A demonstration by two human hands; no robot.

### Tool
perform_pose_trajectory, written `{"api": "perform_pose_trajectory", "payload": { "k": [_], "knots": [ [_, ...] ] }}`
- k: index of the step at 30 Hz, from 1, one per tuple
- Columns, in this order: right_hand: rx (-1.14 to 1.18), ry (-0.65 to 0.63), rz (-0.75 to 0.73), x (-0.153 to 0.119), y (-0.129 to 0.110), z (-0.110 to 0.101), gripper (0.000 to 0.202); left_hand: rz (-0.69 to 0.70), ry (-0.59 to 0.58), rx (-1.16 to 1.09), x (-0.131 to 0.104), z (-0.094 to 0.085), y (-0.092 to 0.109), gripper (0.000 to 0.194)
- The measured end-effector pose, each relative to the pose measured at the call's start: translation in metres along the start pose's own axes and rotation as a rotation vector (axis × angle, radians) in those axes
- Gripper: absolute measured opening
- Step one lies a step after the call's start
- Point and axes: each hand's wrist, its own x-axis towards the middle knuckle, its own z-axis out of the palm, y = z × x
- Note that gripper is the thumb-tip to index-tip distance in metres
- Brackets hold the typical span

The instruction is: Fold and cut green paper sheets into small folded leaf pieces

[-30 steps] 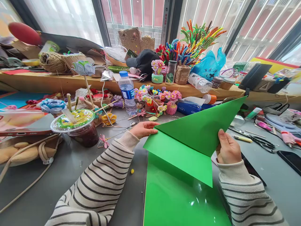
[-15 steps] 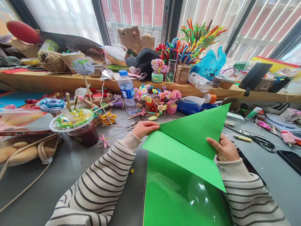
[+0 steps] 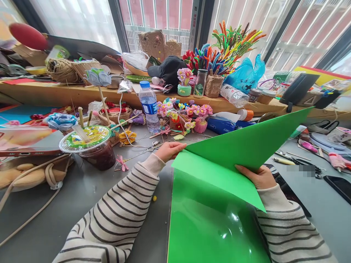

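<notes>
Both hands hold a creased sheet of green paper (image 3: 246, 142) in the air. My left hand (image 3: 170, 150) pinches its left corner at the crease, thumb and fingers closed. My right hand (image 3: 259, 176) grips the paper near the right end of the crease, with the thumb on its front and the fingers partly hidden. The upper part of the sheet stands up toward the right, and the lower part slopes down toward me. Below lies a glossy clear sleeve with green paper in it (image 3: 208, 230), reflecting the light.
To the left stand a lidded cup of dark drink (image 3: 98, 155) and a water bottle (image 3: 149, 107). Yarn flowers (image 3: 201, 113) and a blue tissue pack (image 3: 221, 124) line the shelf's foot. Scissors (image 3: 307, 164), a phone (image 3: 338, 188) and a pink glue gun (image 3: 338, 160) lie right.
The upper part of the green paper has swung outward, its tip now farther right and higher. My right hand has shifted slightly lower; my left hand keeps its pinch in place.
</notes>
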Motion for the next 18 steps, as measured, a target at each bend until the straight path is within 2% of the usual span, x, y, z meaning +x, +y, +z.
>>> {"api": "perform_pose_trajectory", "payload": {
  "k": [4,8,13,18],
  "knots": [
    [0.079,-0.012,0.027,0.0006,0.0014,-0.0014,0.02,-0.112,-0.011,-0.12,0.0011,-0.0003,-0.0004,0.027],
    [0.082,0.007,0.016,0.0003,0.005,-0.0029,0.021,-0.188,-0.04,-0.111,0.0004,-0.0009,0.0,0.026],
    [-0.009,0.019,-0.074,0.0036,0.0097,-0.0072,0.023,-0.201,-0.068,-0.067,-0.0009,-0.0005,-0.0012,0.029],
    [-0.069,0.05,-0.026,0.0027,0.008,-0.0067,0.02,-0.198,-0.094,-0.058,-0.001,0.0001,-0.0021,0.028]
  ]
}}
